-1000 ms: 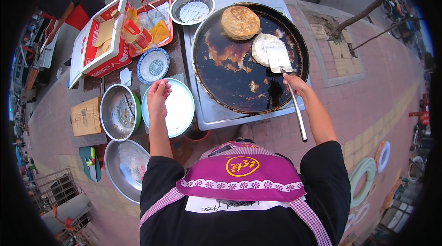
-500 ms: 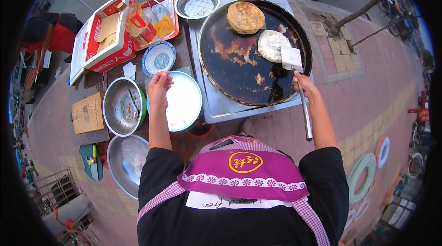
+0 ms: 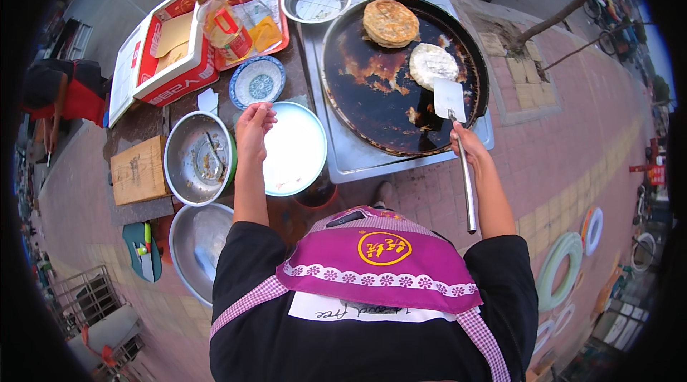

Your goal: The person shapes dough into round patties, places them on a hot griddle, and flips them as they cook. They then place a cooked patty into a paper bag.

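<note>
i see the spatula [image 3: 467, 182] at the pan [image 3: 365, 117], blade pointing away toward the pale flatbread [image 3: 434, 66], long handle running back toward the body. the right hand's [image 3: 466, 144] fingers clamp the handle, hiding part of it. the left hand's [image 3: 254, 130] fingers curl by the white dish [image 3: 297, 153]; i can't tell whether their tips meet, or whether blade touches bread.

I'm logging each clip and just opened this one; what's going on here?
The person's right hand holds a metal spatula, its blade at the near edge of a pale flatbread in a big round pan. A browned flatbread lies farther back in the pan. The left hand is raised by a white round dish; whether its fingers hold anything is unclear.
</note>
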A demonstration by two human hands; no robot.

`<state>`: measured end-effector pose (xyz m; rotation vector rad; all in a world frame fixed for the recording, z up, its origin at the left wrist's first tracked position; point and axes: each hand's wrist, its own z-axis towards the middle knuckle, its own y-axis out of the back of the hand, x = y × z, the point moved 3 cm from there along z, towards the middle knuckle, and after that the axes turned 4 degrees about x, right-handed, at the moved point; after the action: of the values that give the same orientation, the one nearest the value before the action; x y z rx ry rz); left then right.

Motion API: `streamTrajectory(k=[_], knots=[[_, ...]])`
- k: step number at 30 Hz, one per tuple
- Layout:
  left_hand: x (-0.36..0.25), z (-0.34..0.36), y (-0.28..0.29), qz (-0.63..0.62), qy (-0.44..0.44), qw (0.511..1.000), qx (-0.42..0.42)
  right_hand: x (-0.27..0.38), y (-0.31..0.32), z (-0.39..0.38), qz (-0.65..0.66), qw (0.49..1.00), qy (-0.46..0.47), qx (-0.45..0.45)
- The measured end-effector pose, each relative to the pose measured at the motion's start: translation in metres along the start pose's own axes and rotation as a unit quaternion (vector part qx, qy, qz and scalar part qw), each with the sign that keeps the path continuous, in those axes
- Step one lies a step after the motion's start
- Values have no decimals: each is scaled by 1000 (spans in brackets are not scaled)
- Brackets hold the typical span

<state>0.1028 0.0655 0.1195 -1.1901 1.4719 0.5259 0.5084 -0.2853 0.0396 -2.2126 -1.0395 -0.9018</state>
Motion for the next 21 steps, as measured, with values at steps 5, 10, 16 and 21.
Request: streamTrajectory(k=[5, 10, 16, 21], knots=[[-6, -3, 21, 3, -5, 1000, -13, -4, -20, 15, -38, 994, -85, -58], [-10, -14, 46, -23, 3, 999, -30, 18, -27, -10, -74, 995, -64, -26], [-4, -31, 60, -50, 4, 997, -57, 44, -52, -16, -140, 988, -57, -16], [14, -47, 51, -25, 18, 999, -45, 49, -67, -19, -78, 991, -109, 16]])
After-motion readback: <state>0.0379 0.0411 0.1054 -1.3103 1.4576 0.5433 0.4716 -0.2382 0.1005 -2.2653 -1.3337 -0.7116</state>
